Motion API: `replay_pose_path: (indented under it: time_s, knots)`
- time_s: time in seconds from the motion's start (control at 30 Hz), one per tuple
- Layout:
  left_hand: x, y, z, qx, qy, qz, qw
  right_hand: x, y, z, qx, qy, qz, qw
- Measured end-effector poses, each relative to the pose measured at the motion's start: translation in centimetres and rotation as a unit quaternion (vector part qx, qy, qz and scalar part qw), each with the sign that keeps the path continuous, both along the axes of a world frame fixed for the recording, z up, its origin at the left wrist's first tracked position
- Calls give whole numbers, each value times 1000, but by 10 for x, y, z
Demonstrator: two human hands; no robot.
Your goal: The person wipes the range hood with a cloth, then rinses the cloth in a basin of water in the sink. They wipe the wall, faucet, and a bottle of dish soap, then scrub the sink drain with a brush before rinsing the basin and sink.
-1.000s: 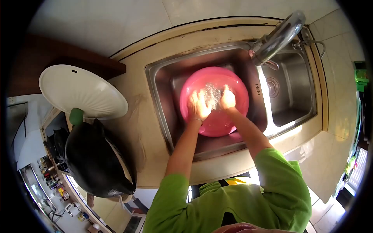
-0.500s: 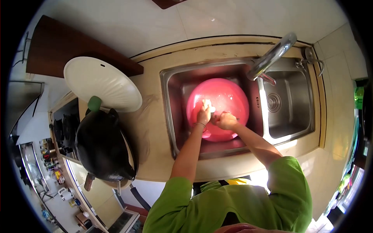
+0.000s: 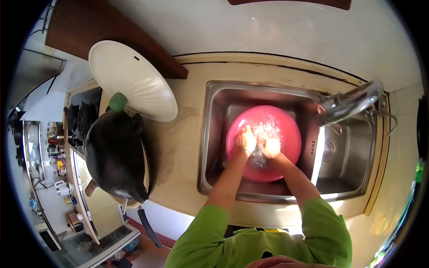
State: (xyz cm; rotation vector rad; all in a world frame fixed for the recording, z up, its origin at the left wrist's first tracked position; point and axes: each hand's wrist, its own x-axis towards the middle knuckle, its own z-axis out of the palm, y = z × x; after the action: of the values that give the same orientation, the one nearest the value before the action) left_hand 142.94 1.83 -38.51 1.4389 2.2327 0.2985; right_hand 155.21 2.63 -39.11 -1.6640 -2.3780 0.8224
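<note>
A round pink basin (image 3: 290, 127) sits inside the larger sink bowl, with bright, rippling water in it. Both my hands are over the basin, close together. My left hand (image 3: 247, 139), with a thin band at its wrist, has curled fingers; whatever it grips is lost in glare. Just right of it, my right hand (image 3: 271, 146) is also closed, and its fingertips are washed out by sunlight. Churned water glitters between and beyond the hands, hiding any small thing there.
The steel sink (image 3: 212, 134) has a smaller bowl with a drain (image 3: 329, 149) at right. A chrome faucet (image 3: 351, 105) arches above the divider. Left on the counter are a black wok (image 3: 114, 154) and a large white lid (image 3: 132, 80) with a green knob (image 3: 118, 102).
The camera view has shifted, so the sink appears lower and further right. My hands have come closer together in the basin, and the water between them is more stirred up.
</note>
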Motion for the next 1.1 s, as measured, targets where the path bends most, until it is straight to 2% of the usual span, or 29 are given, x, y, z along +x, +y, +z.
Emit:
replay_pose_path:
  time_s: [0.03, 0.07, 0.1, 0.13, 0.17, 0.2, 0.23, 0.27, 0.3, 0.33, 0.37, 0.43, 0.47, 0.5, 0.53, 0.57, 0.6, 0.63, 0.67, 0.7, 0.73, 0.77, 0.83, 0.87, 0.9, 0.97, 1.03, 1.07, 1.1]
  knots:
    - [-4, 4, -5, 1, 5, 6, 1000, 10, 0, -3, 65, -21, 141, 988]
    - [-8, 8, -1, -79, -114, 76, 987, 16, 4, -6, 43, -9, 90, 995]
    - [-9, 10, 3, -156, -231, 143, 950, 20, 7, -8, 19, 2, 37, 999]
    - [-7, 7, 6, -156, -226, 147, 950, 15, 8, -12, 3, -14, -44, 999]
    - [-4, 2, 8, -101, -133, 106, 980, 10, 9, -13, -13, -30, -125, 992]
    - [-1, -1, 8, -45, -36, 62, 996, 3, 4, 0, 15, 8, -38, 999]
    - [0, -5, 5, -46, -30, 62, 997, 1, -4, 14, 42, 47, 48, 997]
    - [0, -10, -5, 0, -7, 57, 998, 2, 1, 31, -26, 75, 136, 988]
    - [0, -13, -1, 45, 14, 51, 998, 0, 6, 21, -28, 78, 136, 987]
    - [-5, -14, 1, -22, 24, 21, 999, 3, 12, 4, 43, 120, 44, 991]
    - [-10, -11, 33, -78, -44, 3, 996, 12, 11, -9, 105, 152, -53, 981]
    - [-18, -24, 36, -107, -233, -55, 965, 22, 8, -7, 86, 118, -11, 989]
    - [-20, -39, -22, -84, -187, -21, 979, 25, 7, 18, 37, 88, 112, 989]
    - [-10, -45, -2, -43, -159, -7, 986, 28, 12, 41, -7, 64, 235, 970]
    - [-11, -41, -6, -141, -169, -46, 974, 30, 19, 19, -5, 58, 231, 971]
    - [-11, -40, -13, -241, -176, -83, 951, 29, 17, -18, -83, 96, 76, 989]
    - [-7, -45, -24, -244, -179, -84, 949, 25, 12, -16, -159, 133, -81, 975]
    - [-3, -47, -34, -173, -190, -31, 966, 28, 9, -14, -161, 131, -81, 975]
    - [0, -52, -42, -105, -199, 21, 974, 25, 6, 36, -128, -10, 71, 989]
    - [-1, -49, -37, -112, -200, 21, 973, 23, -1, 64, -91, -148, 222, 959]
    - [-3, -40, -34, -94, -219, 56, 970, 31, -22, 28, 71, -115, 218, 967]
    - [-3, -34, -28, -77, -238, 92, 964, 31, -24, 15, 67, -117, 218, 967]
    - [-5, -32, -25, -35, -229, 98, 968, 30, -13, -2, 10, -171, 342, 924]
    - [-6, -31, -22, 10, -215, 103, 971, 21, 6, 37, -97, -200, 277, 935]
    - [-6, -28, -13, 10, -216, 103, 971, 21, 12, 44, -89, -195, 169, 962]
    - [-4, -25, 5, 32, -170, 161, 972, 22, -2, 18, 25, -92, 9, 995]
    - [-7, -27, 9, -2, -181, 168, 969, 18, -31, -20, 255, -144, 164, 942]
    - [-9, -29, 4, 40, -165, 140, 975, 29, -18, 12, 109, -36, 350, 930]
    - [-9, -29, 4, 83, -150, 113, 979, 30, -13, 9, 110, -40, 347, 931]
